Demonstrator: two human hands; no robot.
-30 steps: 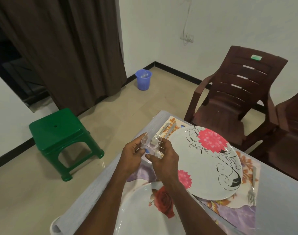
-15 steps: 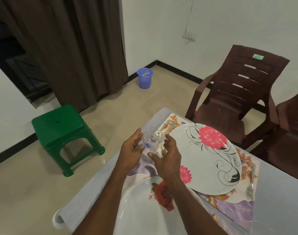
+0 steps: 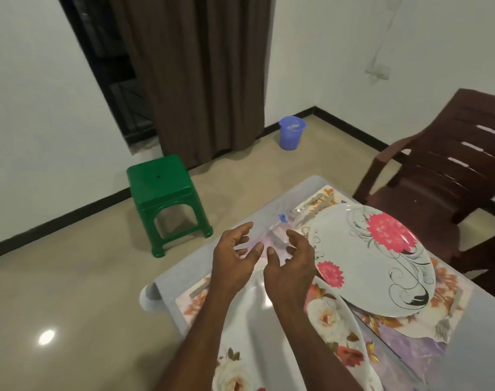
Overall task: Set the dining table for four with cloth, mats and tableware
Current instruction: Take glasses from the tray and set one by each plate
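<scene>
While both hands hover loose-fingered at mid-frame, a clear glass (image 3: 287,230) stands just beyond them.

Left hand (image 3: 235,256) and right hand (image 3: 290,263) hang side by side above the tabletop (image 3: 488,334), fingers relaxed and slightly curled, holding nothing, apart from the glass, which is blurred and hard to make out. Right of the hands a white plate with pink flowers (image 3: 373,263) lies on a floral mat (image 3: 449,300); below them a second plate (image 3: 257,320) with a rose print sits at the lower centre. Cutlery (image 3: 322,206) lies past the glass. Upper left centre, a green stool (image 3: 164,190) stands on the floor; a blue bucket (image 3: 291,132) sits further up, and a brown chair (image 3: 452,170) at right.
</scene>
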